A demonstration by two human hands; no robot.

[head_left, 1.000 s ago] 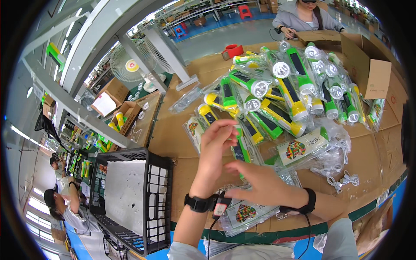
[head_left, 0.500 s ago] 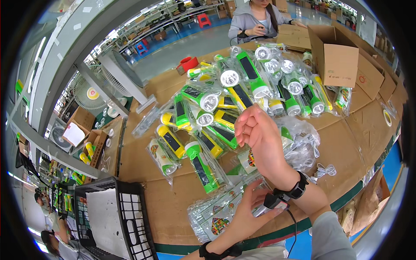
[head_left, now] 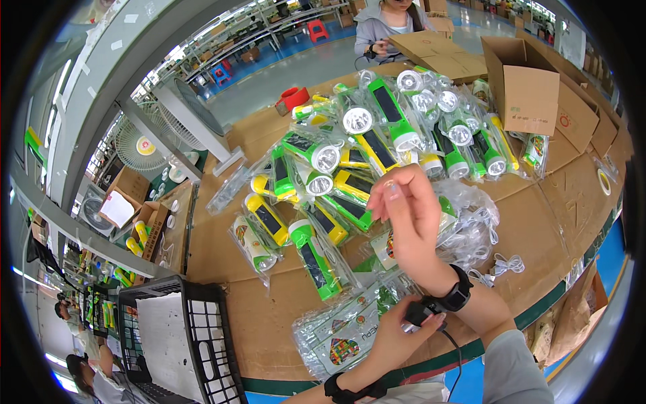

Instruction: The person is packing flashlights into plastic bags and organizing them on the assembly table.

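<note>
My left hand (head_left: 397, 337) grips a small black device with a cable (head_left: 422, 311) at the inner side of my right wrist, thumb and fingers around it. A black wrist strap (head_left: 459, 291) circles that wrist. My right hand (head_left: 414, 222) is raised over the table, fingers loosely curled, thumb against them, nothing visible inside. Beneath my left hand lies a stack of printed clear plastic bags (head_left: 336, 337). Beyond both hands is a heap of green and yellow flashlights in clear bags, the nearest a green flashlight (head_left: 314, 261). Clear bags with white cables (head_left: 471, 222) lie right of my right hand.
A black plastic crate (head_left: 208, 337) stands at the lower left. Open cardboard boxes (head_left: 530, 101) are at the back right, with a tape roll (head_left: 603, 182) near the right edge. Across the table a person in grey (head_left: 377, 30) handles flat cardboard (head_left: 437, 50). A fan (head_left: 141, 141) stands left.
My right hand has turned, bringing its thumb in front of the curled fingers. The black device has shifted slightly under my left fingers. The person opposite has raised the flat cardboard and moved it left.
</note>
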